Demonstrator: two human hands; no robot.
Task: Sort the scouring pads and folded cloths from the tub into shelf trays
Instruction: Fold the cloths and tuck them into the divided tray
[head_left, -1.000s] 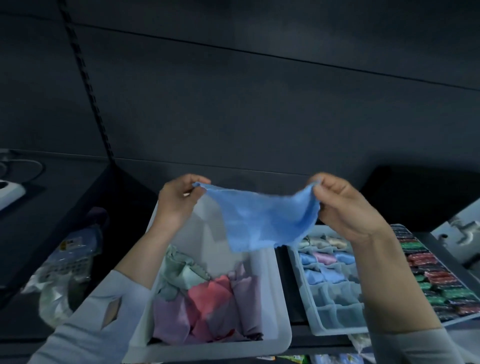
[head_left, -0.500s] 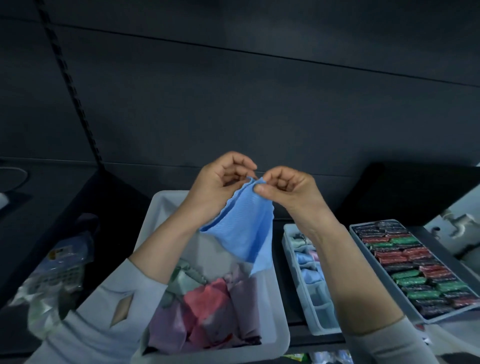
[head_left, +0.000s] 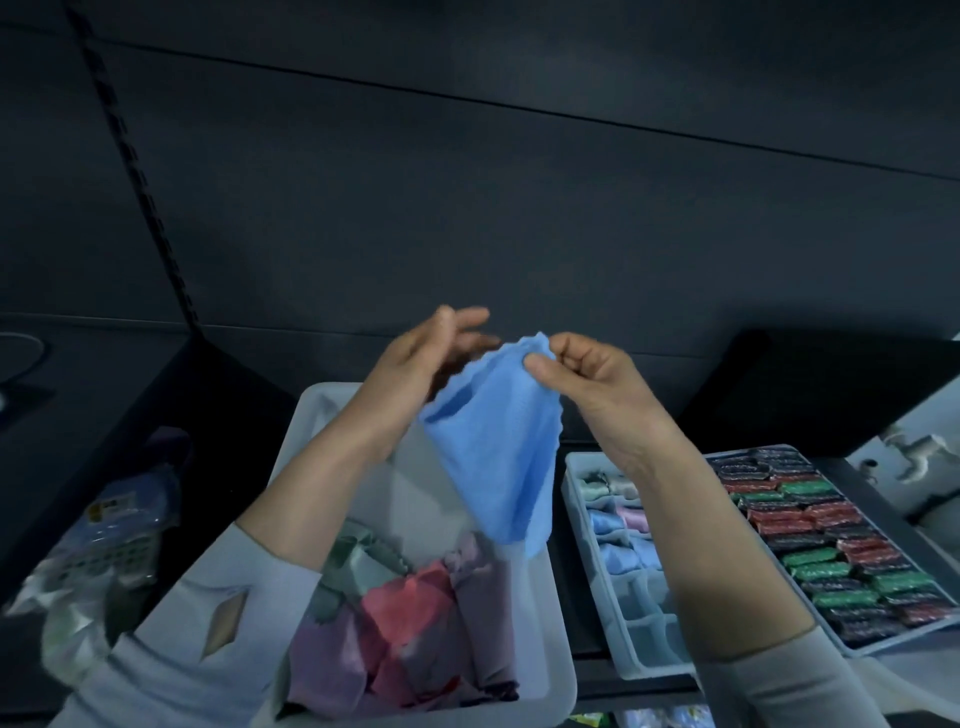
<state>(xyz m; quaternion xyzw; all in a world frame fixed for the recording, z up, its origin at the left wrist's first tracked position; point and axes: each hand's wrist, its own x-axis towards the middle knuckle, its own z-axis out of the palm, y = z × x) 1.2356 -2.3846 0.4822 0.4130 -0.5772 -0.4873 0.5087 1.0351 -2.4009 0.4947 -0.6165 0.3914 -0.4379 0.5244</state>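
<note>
The blue cloth (head_left: 493, 457) hangs above the tub (head_left: 558, 644), its top corner pinched in the right hand (head_left: 582, 382) while the left hand (head_left: 431, 358) is blurred, grip unclear; fold it edge-to-edge before the compartment tray (head_left: 631, 644) beside the tub.

Open air above tub (head_left: 558, 691) and both shelf trays. Tub's far half bare; near half piled with loose cloths (head_left: 415, 634). Compartment tray (head_left: 615, 649): far cells filled, near cells free. Right tray (head_left: 852, 647) packed full with scouring pads (head_left: 831, 551). Blue cloth (head_left: 498, 452) hangs over the tub's right edge, blocking passage between the hands (head_left: 410, 364)
</note>
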